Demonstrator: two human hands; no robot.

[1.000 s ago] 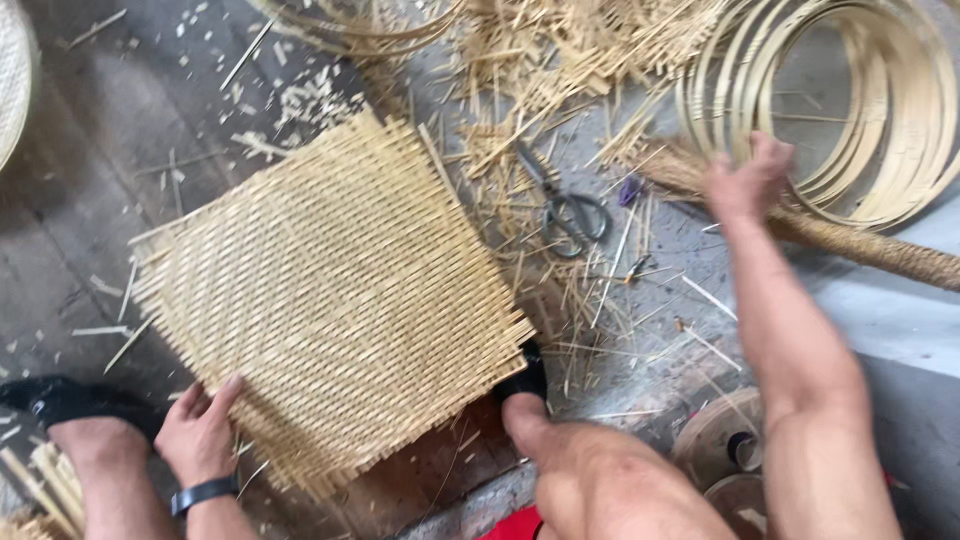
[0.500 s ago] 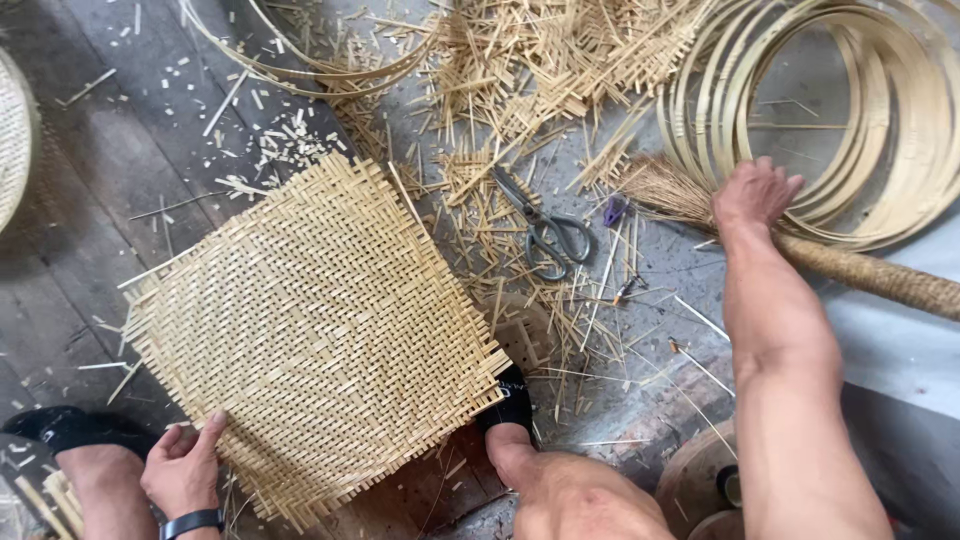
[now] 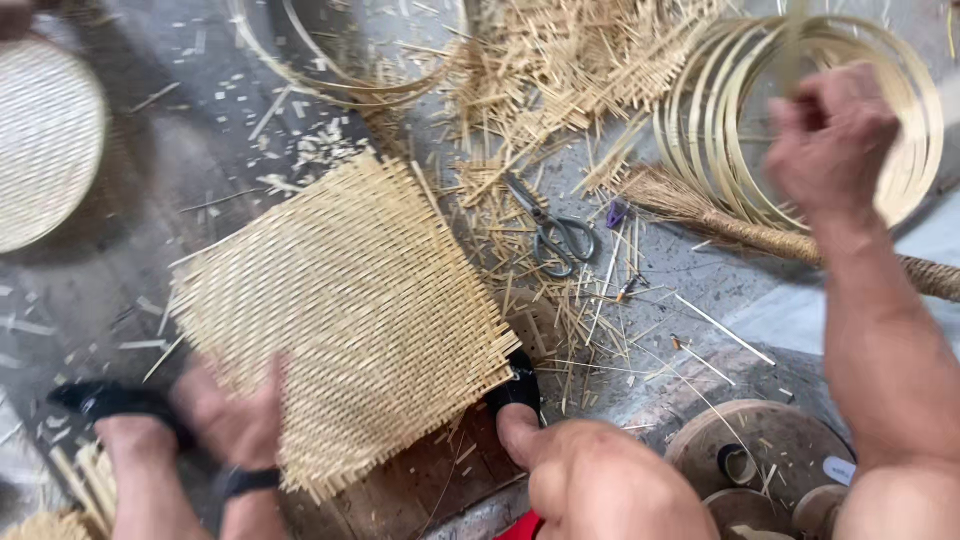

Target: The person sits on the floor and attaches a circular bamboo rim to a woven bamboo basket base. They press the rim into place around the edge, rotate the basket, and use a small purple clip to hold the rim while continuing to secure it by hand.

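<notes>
The square woven mat (image 3: 350, 320) lies left of centre, set diamond-wise, its longest diagonal running from upper middle toward the lower left. The left hand (image 3: 235, 420) (blurred) presses its lower edge, fingers spread. The right hand (image 3: 830, 135), upper right, is curled closed around a thin hoop (image 3: 800, 45) above the stacked rings (image 3: 700, 130). Scissors (image 3: 550, 235) lie between.

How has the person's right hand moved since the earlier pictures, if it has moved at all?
Yes. The right hand has lifted off the broom and now hangs closed in front of the bamboo hoops, higher and nearer the camera, judged against the scissors.
</notes>
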